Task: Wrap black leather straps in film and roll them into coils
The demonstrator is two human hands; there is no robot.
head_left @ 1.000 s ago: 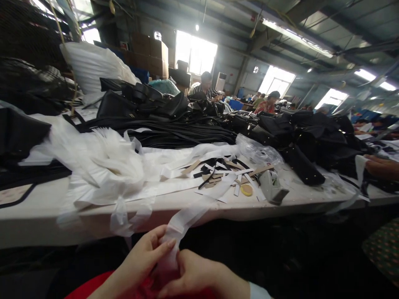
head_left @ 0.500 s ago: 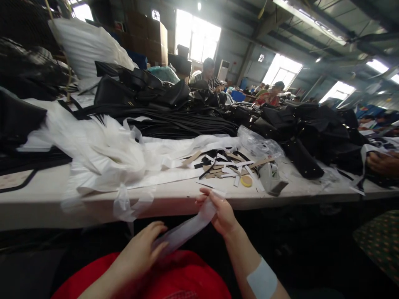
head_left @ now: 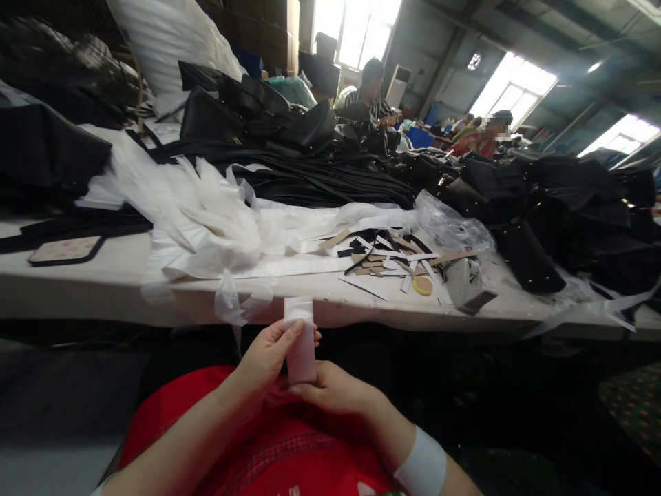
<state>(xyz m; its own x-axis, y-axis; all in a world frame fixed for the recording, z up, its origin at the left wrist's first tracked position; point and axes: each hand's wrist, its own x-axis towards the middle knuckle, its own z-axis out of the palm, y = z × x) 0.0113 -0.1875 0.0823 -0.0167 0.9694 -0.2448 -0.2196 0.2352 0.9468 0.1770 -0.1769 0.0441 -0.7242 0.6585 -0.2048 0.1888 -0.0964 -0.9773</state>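
A white plastic strip (head_left: 301,355), folded into a flat narrow band, stands upright in front of my red apron, just off the table's front edge. My left hand (head_left: 271,348) is closed on its upper part, thumb on the near face and fingertips showing past the right side. Around its lower end my right hand (head_left: 335,391) is closed, with the thumb along the bottom. Both hands hold the same strip. Some of the right fingers are hidden behind it. Beyond them, a crumpled pile of white plastic film (head_left: 222,231) spreads over the pale table (head_left: 206,293).
Cut strips of card and paper (head_left: 390,265) lie heaped beside a yellow round disc (head_left: 423,286) and a grey tape dispenser (head_left: 467,286). Black bags (head_left: 527,258) and black straps (head_left: 310,176) line the back. A phone-like slab (head_left: 66,250) lies left. Other people sit farther off.
The strip was stretched slanting between my hands; now it is folded short and upright. My left hand has come up onto its top and my right hand down to its bottom. The view has shifted.
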